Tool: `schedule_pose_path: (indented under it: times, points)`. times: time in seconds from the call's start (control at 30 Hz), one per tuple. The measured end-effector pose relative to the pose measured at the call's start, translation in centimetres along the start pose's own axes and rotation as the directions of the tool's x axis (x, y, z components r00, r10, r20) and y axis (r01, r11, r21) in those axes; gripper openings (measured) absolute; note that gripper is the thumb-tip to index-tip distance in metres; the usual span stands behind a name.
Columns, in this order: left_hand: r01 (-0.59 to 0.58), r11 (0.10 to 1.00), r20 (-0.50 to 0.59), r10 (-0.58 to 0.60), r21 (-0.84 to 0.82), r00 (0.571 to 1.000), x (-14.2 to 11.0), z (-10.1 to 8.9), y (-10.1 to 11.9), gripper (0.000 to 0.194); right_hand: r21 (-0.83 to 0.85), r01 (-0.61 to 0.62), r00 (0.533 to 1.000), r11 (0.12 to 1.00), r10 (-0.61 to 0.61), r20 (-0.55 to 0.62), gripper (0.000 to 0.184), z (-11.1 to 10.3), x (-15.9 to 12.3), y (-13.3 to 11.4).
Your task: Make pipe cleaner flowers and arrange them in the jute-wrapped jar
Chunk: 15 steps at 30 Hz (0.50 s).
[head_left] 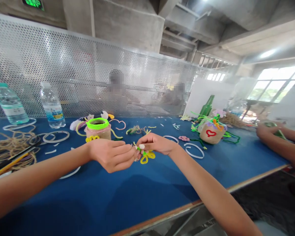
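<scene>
The right hand (155,143) has fingers clamped on the green stem (144,153) of a fuzzy, looped yellow flower (147,156), above the blue desk (127,203); the left hand (114,155) meets it, its grip hidden. Probably the stem is being twisted; the next move should need fine pinching. Far left stands a round, rough jar (98,133).

The flower (145,158) is showing yellow loops with bright green near its base. The jar (98,133) is displaying a neon green rim above a pinkish-tan body. The pot (216,137) is bearing a red heart (210,133) on tan, with purple and orange trim above. The table (127,203) is presenting plain blue. The panel (76,65) is exhibiting silver-grey with a repeating pattern of small holes. One water bottle (11,104) is carrying a teal cap; another bottle (52,108) is carrying a white cap and a blue-and-yellow label. The twine (13,144) is showing light brown.
</scene>
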<state>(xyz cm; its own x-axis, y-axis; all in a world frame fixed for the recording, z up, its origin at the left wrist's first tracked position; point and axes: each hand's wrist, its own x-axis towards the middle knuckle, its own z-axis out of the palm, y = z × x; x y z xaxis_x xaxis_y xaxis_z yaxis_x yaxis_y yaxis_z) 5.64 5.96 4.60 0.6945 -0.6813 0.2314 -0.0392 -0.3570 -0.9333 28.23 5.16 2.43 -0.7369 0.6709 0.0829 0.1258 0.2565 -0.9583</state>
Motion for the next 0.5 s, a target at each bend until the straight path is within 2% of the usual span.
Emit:
schedule_pose_path:
  times: [0.07, 0.17, 0.23, 0.27, 0.33, 0.4, 0.47, 0.5]
  points:
    - [0.027, 0.999, 0.049, -0.029, 0.033, 0.998, -0.2, -0.9, 0.2, 0.012, 0.017, -0.004, 1.0, 1.0, 0.004, 0.018, 0.027, 0.4, 0.1, -0.3]
    - [0.107, 0.991, 0.106, -0.115, 0.074, 0.988, -0.4, -2.0, 1.0, 0.011, 0.003, -0.001, 1.0, 1.0, 0.001, -0.022, 0.022, 1.1, 0.4, -0.4]
    - [0.241, 0.97, 0.129, -0.244, 0.037, 0.961, -0.5, -2.5, 1.7, 0.011, -0.051, 0.012, 0.997, 0.999, -0.016, -0.073, 0.02, 1.6, 0.7, -0.3]
    - [0.33, 0.944, 0.15, -0.326, -0.006, 0.934, -0.6, -2.6, 2.2, 0.012, -0.085, 0.016, 0.995, 0.996, -0.024, -0.095, 0.019, 1.9, 0.8, -0.2]
    - [0.515, 0.85, 0.206, -0.487, -0.112, 0.848, -0.7, -2.9, 3.0, 0.013, -0.154, 0.012, 0.992, 0.988, -0.031, -0.126, 0.018, 2.6, 1.0, -0.3]
    - [0.676, 0.708, 0.288, -0.617, -0.204, 0.732, -0.8, -3.1, 3.8, 0.016, -0.264, 0.023, 0.986, 0.964, -0.066, -0.152, 0.017, 3.3, 1.0, -0.6]
    - [0.812, 0.511, 0.401, -0.706, -0.283, 0.584, -0.8, -3.4, 4.2, 0.021, -0.462, 0.084, 0.967, 0.883, -0.185, -0.177, 0.016, 4.1, 1.1, -0.8]
    - [0.868, 0.381, 0.477, -0.727, -0.318, 0.493, -0.8, -3.6, 4.3, 0.022, -0.579, 0.127, 0.949, 0.806, -0.268, -0.166, 0.016, 4.5, 1.1, -0.8]
